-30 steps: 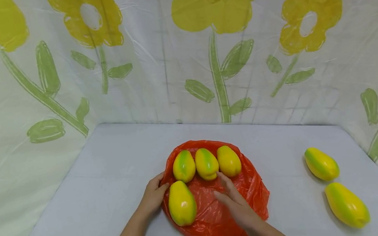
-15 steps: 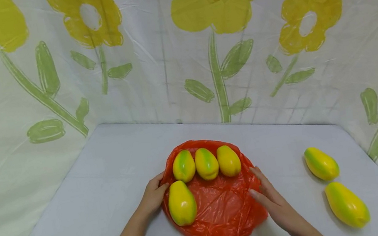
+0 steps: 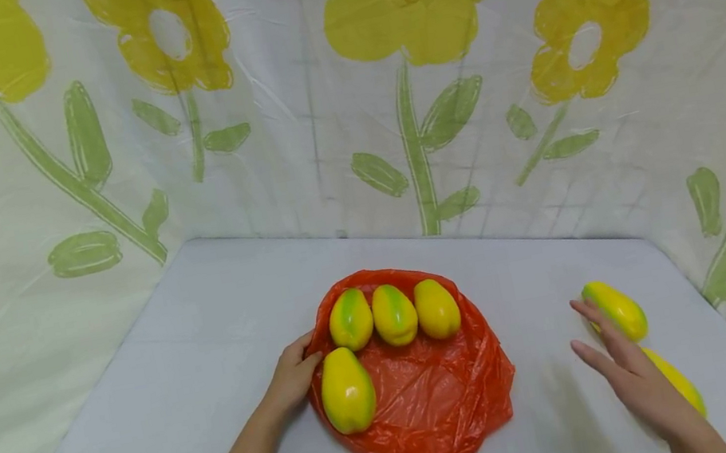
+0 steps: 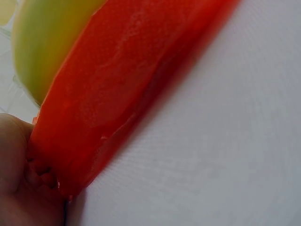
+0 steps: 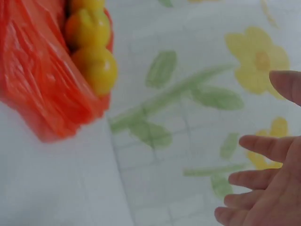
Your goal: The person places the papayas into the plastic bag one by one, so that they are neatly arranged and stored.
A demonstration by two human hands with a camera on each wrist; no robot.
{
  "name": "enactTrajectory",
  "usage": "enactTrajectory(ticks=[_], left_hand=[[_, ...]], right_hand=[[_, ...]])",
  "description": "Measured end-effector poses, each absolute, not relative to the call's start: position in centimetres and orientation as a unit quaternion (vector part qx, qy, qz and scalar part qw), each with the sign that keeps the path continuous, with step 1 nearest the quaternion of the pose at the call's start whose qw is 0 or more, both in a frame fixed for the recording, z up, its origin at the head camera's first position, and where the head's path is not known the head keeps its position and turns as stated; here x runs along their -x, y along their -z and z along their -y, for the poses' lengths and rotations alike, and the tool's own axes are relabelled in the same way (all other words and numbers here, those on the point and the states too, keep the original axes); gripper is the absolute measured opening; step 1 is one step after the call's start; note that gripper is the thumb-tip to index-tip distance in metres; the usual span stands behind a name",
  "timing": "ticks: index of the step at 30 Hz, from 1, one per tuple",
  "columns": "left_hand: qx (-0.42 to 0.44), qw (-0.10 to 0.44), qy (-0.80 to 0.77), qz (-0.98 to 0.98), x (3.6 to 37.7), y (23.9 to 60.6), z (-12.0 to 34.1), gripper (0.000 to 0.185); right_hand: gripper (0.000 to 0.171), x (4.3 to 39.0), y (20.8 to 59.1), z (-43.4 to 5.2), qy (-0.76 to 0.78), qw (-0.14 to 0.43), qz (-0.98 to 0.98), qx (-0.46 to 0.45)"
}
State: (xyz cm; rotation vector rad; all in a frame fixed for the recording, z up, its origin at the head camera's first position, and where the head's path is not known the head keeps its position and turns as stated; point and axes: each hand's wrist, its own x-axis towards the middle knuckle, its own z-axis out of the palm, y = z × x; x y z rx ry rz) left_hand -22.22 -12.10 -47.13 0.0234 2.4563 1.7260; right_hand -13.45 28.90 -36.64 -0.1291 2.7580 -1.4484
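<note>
Now the right hand [image 3: 633, 373] hovers with fingers [image 5: 263, 146] spread and released, holding nothing, just over two yellow-green papayas [image 3: 617, 310] lying at about 3 o'clock on the white table [image 3: 166, 391]. At about 9 o'clock of the red plastic bag [image 3: 430, 401], the left hand [image 3: 291, 377] pinches the bag's edge, fingers grasping the film. Four papayas [image 3: 346, 390] rest on the bag: three in a row at 12 o'clock, one near the left hand.

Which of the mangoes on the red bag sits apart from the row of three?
The mango nearest the left hand, at the red bag's left front edge; the other three line up along its far edge.
</note>
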Motion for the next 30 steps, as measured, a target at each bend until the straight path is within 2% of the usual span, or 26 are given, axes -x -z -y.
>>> enactTrajectory(ticks=[4,7,15,21,25,30], left_hand=[[-0.009,0.072,-0.574,-0.815,22.2,47.1,12.1,0.046],[-0.01,0.071,-0.575,-0.815,22.2,47.0,12.1,0.046],[-0.005,0.07,-0.576,-0.814,22.2,47.1,11.9,0.045],[-0.007,0.07,-0.575,-0.815,22.3,47.1,11.8,0.044],[-0.006,0.069,-0.572,-0.817,22.3,47.1,11.9,0.045],[-0.007,0.068,-0.57,-0.818,22.3,47.1,12.1,0.045]], right_hand=[[0.057,13.3,36.7,-31.6,0.437,-0.016,-0.899,0.029],[0.06,13.3,36.2,-33.2,0.431,-0.001,-0.902,-0.014],[0.072,13.8,36.0,-37.2,0.462,0.025,-0.865,-0.196],[0.072,13.9,38.4,-39.9,0.504,0.008,-0.817,-0.28],[0.079,14.6,40.7,-41.2,0.544,0.003,-0.773,-0.327],[0.088,15.0,43.5,-43.0,0.599,0.038,-0.732,-0.323]])
